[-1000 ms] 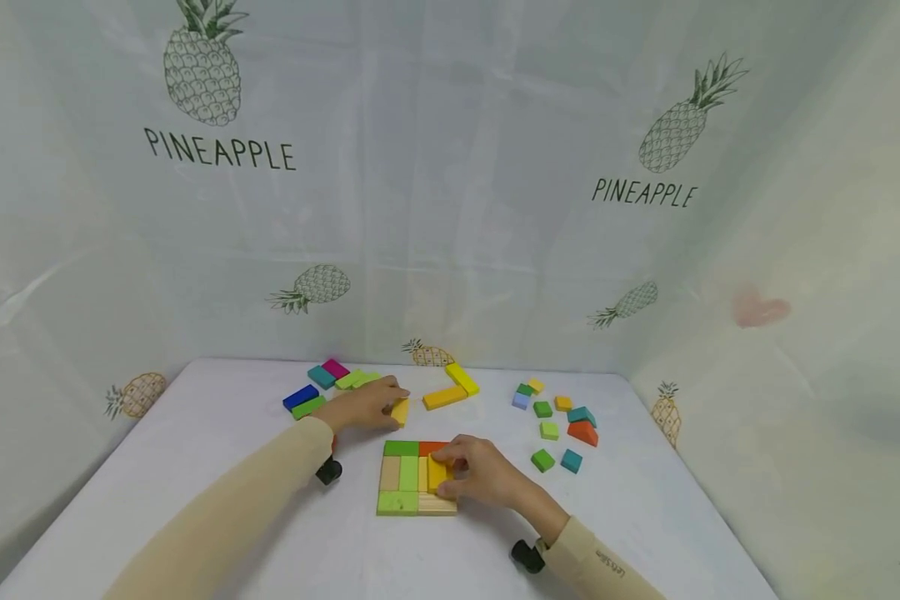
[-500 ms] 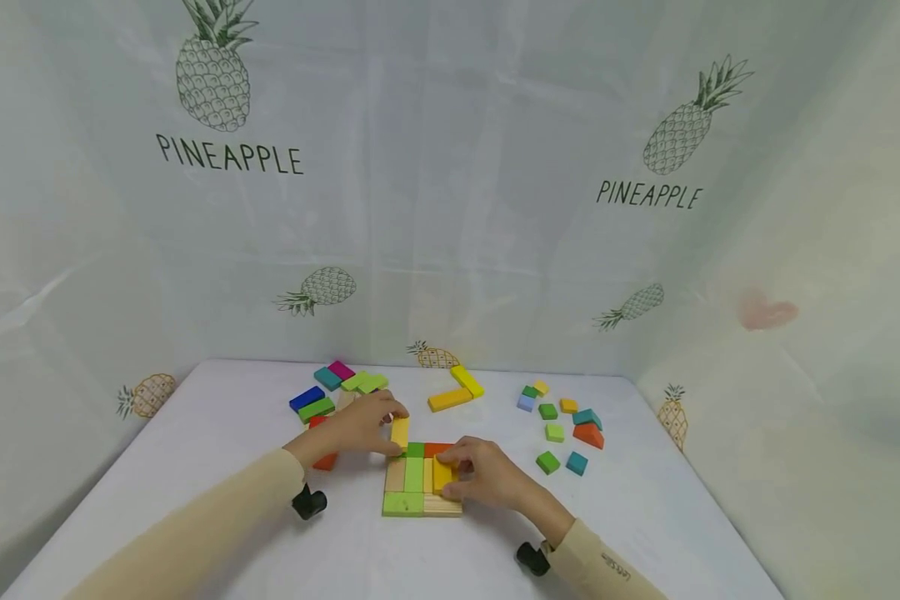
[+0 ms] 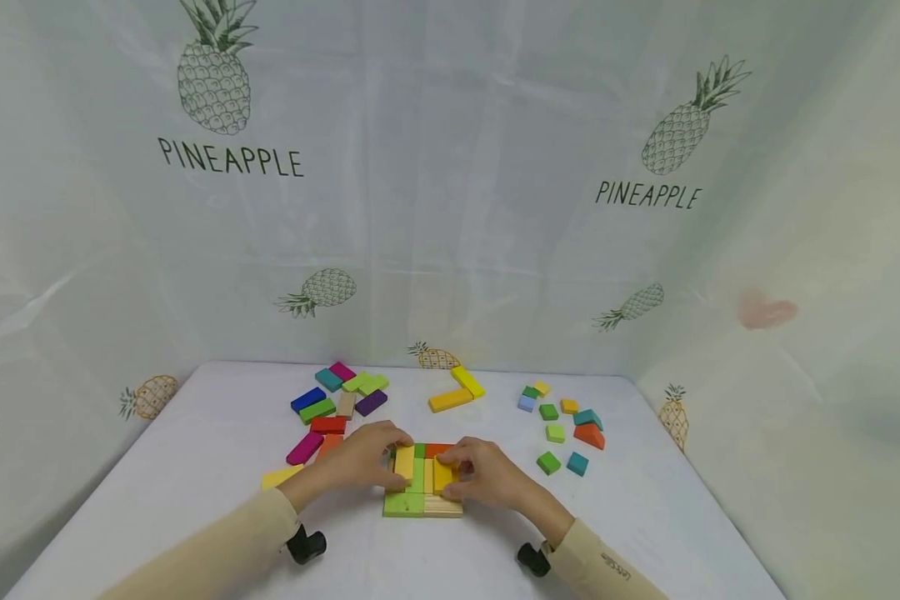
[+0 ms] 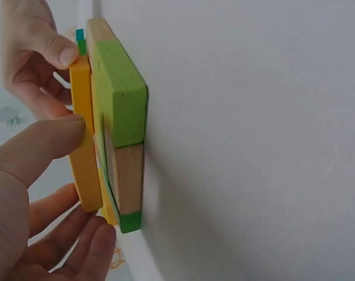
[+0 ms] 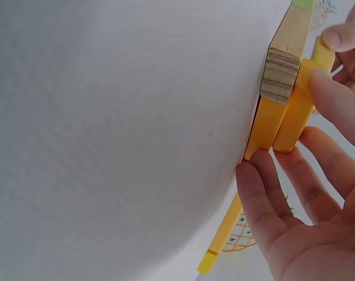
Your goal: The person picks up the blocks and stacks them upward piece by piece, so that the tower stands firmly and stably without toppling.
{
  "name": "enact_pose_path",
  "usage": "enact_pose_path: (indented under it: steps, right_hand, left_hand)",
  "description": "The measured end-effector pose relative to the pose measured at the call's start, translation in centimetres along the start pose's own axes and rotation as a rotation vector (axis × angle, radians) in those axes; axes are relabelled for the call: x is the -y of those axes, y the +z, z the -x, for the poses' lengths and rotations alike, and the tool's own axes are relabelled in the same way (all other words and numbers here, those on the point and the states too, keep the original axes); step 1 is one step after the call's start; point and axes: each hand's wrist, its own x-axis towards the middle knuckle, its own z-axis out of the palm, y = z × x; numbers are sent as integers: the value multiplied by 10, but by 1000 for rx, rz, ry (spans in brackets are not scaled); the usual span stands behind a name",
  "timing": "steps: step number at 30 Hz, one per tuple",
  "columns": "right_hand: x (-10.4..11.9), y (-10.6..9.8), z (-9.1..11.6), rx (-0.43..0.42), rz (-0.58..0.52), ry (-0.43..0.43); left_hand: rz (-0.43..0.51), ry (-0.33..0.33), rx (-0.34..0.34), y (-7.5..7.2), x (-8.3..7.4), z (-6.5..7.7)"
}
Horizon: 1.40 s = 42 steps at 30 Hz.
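In front of the block square [image 3: 403, 505], bare table [image 3: 397, 558] opens between the two sleeves [image 3: 217, 550], a clear way in. Behind it, a lane leads up to the two yellow bars [image 3: 450, 400], with the curtain [image 3: 487, 208] walling the far side. The left hand [image 3: 363, 454] and right hand [image 3: 490, 475] block both flanks, leaving a narrow gap between the yellow blocks [image 3: 404, 465] they hold. Coloured blocks [image 3: 328, 425] crowd behind and beside the left hand; small blocks [image 3: 555, 433] stand to the right of the right hand, a strip of table between
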Motion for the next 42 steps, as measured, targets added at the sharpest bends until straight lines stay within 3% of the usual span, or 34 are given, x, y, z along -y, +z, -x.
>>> enact_pose_path:
  steps: [7, 14, 26, 42]
  right_hand:
    - [-1, 0, 0, 4, -17, 5]
    - [0, 0, 0, 5, -24, 9]
    - [0, 0, 0, 4, -25, 19]
    - [0, 1, 2, 12, -40, 18]
  left_hand:
    - [8, 25, 10, 7, -1, 3]
    - [15, 6, 7, 13, 3, 6]
    - [6, 16, -20, 14, 9, 10]
    - [-23, 27, -32, 14, 3, 13]
